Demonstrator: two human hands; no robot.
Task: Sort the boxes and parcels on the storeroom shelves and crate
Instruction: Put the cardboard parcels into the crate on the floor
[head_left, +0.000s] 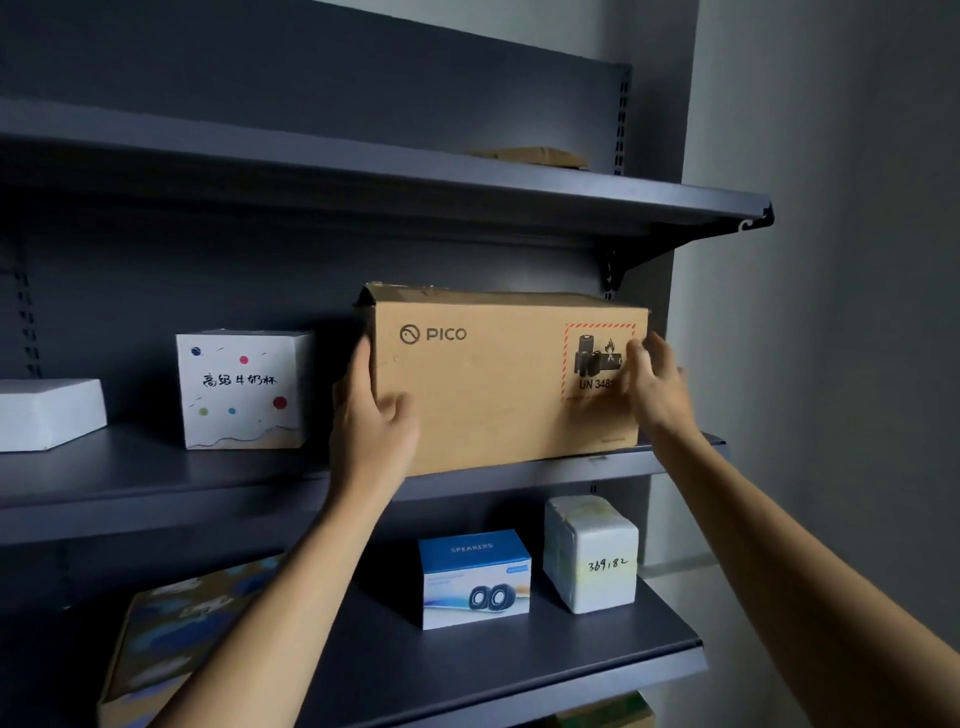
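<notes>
A brown cardboard PICO box (493, 384) with a red battery warning label stands on the middle shelf (156, 483) at its right end. My left hand (371, 421) grips the box's left end, thumb on the front face and fingers round the side. My right hand (657, 384) grips the right end over the warning label, thumb in front and fingers behind the edge. The box's bottom rests on the shelf, near its front lip.
On the same shelf to the left stand a white box with coloured dots (241, 389) and a flat white box (47, 413). The lower shelf (519, 670) holds a speakers box (475, 579), a wrapped white parcel (592, 553) and a patterned flat box (171, 639). A brown parcel (530, 156) lies on the top shelf.
</notes>
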